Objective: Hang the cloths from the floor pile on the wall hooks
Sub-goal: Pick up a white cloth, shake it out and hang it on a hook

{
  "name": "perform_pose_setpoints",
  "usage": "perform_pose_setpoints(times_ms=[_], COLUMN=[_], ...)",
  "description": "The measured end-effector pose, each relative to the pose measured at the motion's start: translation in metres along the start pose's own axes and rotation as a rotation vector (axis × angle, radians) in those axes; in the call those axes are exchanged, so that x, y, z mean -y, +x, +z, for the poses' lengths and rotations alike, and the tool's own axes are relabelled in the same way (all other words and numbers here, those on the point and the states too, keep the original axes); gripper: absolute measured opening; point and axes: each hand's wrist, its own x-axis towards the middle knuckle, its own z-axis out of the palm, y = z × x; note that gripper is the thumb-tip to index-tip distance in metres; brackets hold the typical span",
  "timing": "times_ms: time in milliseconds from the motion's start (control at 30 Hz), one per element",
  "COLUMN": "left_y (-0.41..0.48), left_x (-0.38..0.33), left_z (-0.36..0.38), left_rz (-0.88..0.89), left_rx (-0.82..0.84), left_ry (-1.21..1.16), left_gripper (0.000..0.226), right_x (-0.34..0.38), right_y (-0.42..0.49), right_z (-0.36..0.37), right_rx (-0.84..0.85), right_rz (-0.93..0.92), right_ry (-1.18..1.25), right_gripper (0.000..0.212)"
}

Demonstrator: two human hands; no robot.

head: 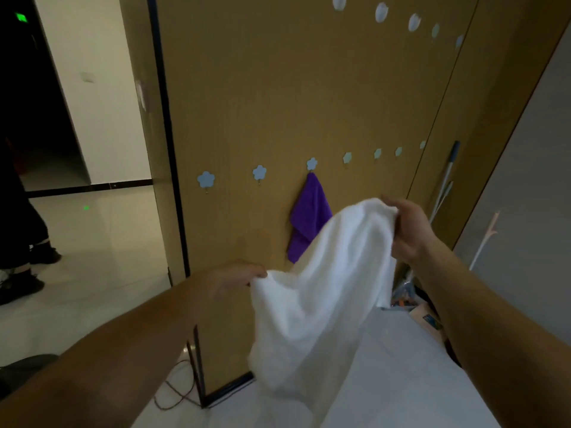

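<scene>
A white cloth [321, 291] hangs between my two hands in front of the wooden wall [278, 103]. My left hand [228, 279] grips its lower left edge. My right hand [408, 227] is higher and pinches its upper corner. A purple cloth [309, 214] hangs from one blue flower-shaped hook [312, 164]. Bare hooks of the same row sit to the left [259, 173] [206, 179] and to the right [347, 157]. A second row of pale hooks [381, 12] runs along the top. The floor pile is hidden from view.
A mop handle [445, 180] leans in the corner at the right beside a grey wall. Colourful clutter [408, 298] lies on the floor beneath it. A cable [176, 393] trails by the panel's foot. Another person's legs and shoes [21, 267] stand at the far left in the corridor.
</scene>
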Motion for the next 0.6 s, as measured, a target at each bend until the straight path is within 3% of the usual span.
perform_pose_setpoints(times_ms=[167, 300, 400, 467, 533, 600], left_y=[-0.002, -0.01, -0.013, -0.014, -0.016, -0.017], left_x=[0.002, -0.007, -0.013, -0.016, -0.021, -0.023], left_z=[-0.039, -0.049, -0.051, -0.048, -0.042, -0.035], left_rz=[0.104, 0.146, 0.074, 0.012, -0.023, -0.042], left_rx=[-0.134, -0.197, -0.139, -0.082, -0.037, 0.005], left_ry=[-0.13, -0.072, -0.153, -0.265, -0.356, -0.428], left_gripper=[0.029, 0.022, 0.021, 0.016, 0.001, 0.017], right_x=[-0.025, -0.03, -0.019, -0.014, -0.021, -0.031], right_y=[0.009, 0.025, 0.038, 0.043, 0.044, 0.044], right_z=[-0.015, -0.027, -0.03, -0.032, -0.035, -0.035], right_rx=[-0.182, -0.298, -0.242, -0.117, -0.008, -0.005], right_rz=[0.194, 0.209, 0.105, 0.031, 0.061, 0.129], right_ry=[-0.375, -0.408, -0.234, -0.115, -0.237, -0.411], right_gripper=[0.007, 0.023, 0.037, 0.044, 0.048, 0.043])
